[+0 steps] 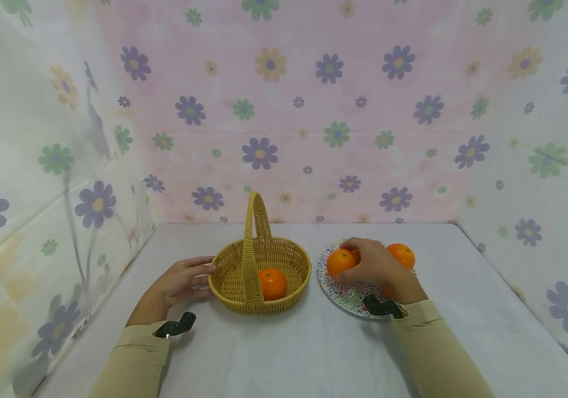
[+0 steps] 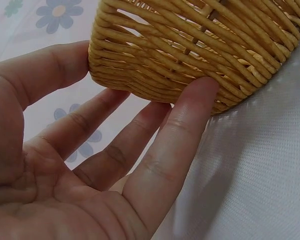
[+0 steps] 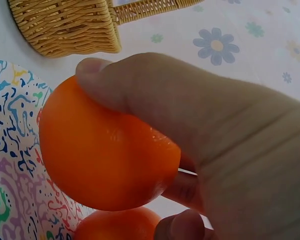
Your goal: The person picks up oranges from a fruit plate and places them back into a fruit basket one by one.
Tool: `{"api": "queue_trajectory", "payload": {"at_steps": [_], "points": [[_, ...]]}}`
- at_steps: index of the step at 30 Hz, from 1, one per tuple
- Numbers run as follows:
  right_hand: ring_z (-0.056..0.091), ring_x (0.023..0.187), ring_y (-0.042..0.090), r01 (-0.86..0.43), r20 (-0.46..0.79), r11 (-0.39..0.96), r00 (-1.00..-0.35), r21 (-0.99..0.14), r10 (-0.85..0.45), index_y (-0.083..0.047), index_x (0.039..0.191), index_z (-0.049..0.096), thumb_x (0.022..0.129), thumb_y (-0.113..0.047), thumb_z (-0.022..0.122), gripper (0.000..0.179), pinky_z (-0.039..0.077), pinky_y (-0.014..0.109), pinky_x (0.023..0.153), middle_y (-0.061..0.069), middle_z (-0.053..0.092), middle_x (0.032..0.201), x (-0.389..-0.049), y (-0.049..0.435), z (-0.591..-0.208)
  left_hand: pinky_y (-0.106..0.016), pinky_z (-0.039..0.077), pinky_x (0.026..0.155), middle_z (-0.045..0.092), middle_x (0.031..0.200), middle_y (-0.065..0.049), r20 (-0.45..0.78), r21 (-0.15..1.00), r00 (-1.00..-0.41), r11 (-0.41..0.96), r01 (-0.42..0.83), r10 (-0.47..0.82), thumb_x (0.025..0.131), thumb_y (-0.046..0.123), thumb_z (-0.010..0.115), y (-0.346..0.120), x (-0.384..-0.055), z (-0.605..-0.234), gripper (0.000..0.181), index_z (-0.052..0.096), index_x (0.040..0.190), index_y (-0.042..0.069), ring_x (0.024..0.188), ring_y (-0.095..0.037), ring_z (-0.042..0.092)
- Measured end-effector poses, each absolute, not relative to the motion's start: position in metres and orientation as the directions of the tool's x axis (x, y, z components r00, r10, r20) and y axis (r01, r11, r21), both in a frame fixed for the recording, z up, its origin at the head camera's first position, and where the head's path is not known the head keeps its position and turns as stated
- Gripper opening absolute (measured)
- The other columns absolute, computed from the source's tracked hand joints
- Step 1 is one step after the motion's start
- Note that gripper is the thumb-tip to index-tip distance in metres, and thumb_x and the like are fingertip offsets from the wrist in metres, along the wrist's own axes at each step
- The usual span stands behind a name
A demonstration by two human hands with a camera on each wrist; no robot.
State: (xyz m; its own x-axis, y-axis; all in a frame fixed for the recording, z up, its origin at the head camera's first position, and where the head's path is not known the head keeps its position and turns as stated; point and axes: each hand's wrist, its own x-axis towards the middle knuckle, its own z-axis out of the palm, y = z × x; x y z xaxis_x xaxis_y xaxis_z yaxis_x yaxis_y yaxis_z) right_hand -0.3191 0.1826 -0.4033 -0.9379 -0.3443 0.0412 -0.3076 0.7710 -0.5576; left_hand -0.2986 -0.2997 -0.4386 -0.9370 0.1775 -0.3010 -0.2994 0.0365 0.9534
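one orange (image 1: 340, 263) is pinched between the thumb and fingers of the right hand (image 1: 377, 264), over the left part of the plate (image 1: 333, 292); whether it touches the plate i cannot tell. it is round, smooth and bright, with a soft shine and a small dark mark at the stem end. more oranges (image 1: 403, 255) sit on the plate close about that hand, partly hidden by it. the plate is round and pale, covered in squiggles of blue, purple, red, green and yellow. to its left, just apart, the basket (image 1: 274, 308) stands upright, woven in yellow-brown strands with a tall arched handle (image 1: 248, 251); a single orange lies inside, right of the handle. the left hand (image 1: 184, 282) has its fingers spread and extended, tips touching the basket's left side, gripping nothing. both sleeves (image 1: 136, 356) are tan. under everything lies a white cloth (image 1: 264, 356) with a fine weave, and around it hang pink and whitish walls (image 1: 293, 119) printed with purple, green and peach flowers.
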Motion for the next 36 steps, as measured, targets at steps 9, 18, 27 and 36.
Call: {"api": "queue_trajectory", "payload": {"at_steps": [9,18,27,36], "points": [[0.063,0.106,0.024,-0.301,0.086,0.765,-0.947,-0.569,-0.309,-0.024,0.136,0.063,0.07,-0.053,0.092,0.077,0.058,0.047,0.092,0.001,0.069,0.127,-0.317,0.181,-0.399,-0.045,0.061,0.094,0.066,0.132,-0.004,-0.301,0.953,-0.936,0.033,-0.3,0.182,0.099,0.024,0.072,-0.299,-0.299,-0.441,0.069,0.04,0.157,0.003,0.112,-0.02,0.07],[0.068,0.11,0.024,-0.325,0.142,0.715,-0.942,-0.619,-0.305,-0.023,0.139,0.061,0.071,-0.057,0.091,0.082,0.062,0.042,0.087,0.002,0.069,0.129,-0.318,0.181,-0.395,-0.044,0.061,0.094,0.065,0.135,-0.005,-0.309,0.95,-0.933,0.009,-0.313,0.186,0.098,0.025,0.073,-0.301,-0.299,-0.442,0.072,0.039,0.158,0.005,0.114,-0.021,0.069],[0.068,0.112,0.029,-0.36,0.217,0.648,-0.931,-0.671,-0.292,-0.022,0.138,0.061,0.075,-0.052,0.091,0.076,0.063,0.041,0.083,0.003,0.068,0.129,-0.318,0.177,-0.383,-0.043,0.061,0.093,0.065,0.134,-0.004,-0.312,0.949,-0.932,0.009,-0.316,0.185,0.098,0.025,0.073,-0.303,-0.3,-0.444,0.071,0.039,0.158,0.006,0.114,-0.021,0.069],[0.064,0.113,0.026,-0.383,0.222,0.638,-0.921,-0.668,-0.32,-0.021,0.139,0.062,0.073,-0.05,0.092,0.078,0.062,0.036,0.079,-0.001,0.067,0.129,-0.32,0.165,-0.375,-0.044,0.062,0.093,0.068,0.13,-0.002,-0.301,0.952,-0.934,0.003,-0.306,0.193,0.099,0.024,0.073,-0.303,-0.299,-0.445,0.071,0.038,0.158,0.005,0.113,-0.021,0.07]]}}
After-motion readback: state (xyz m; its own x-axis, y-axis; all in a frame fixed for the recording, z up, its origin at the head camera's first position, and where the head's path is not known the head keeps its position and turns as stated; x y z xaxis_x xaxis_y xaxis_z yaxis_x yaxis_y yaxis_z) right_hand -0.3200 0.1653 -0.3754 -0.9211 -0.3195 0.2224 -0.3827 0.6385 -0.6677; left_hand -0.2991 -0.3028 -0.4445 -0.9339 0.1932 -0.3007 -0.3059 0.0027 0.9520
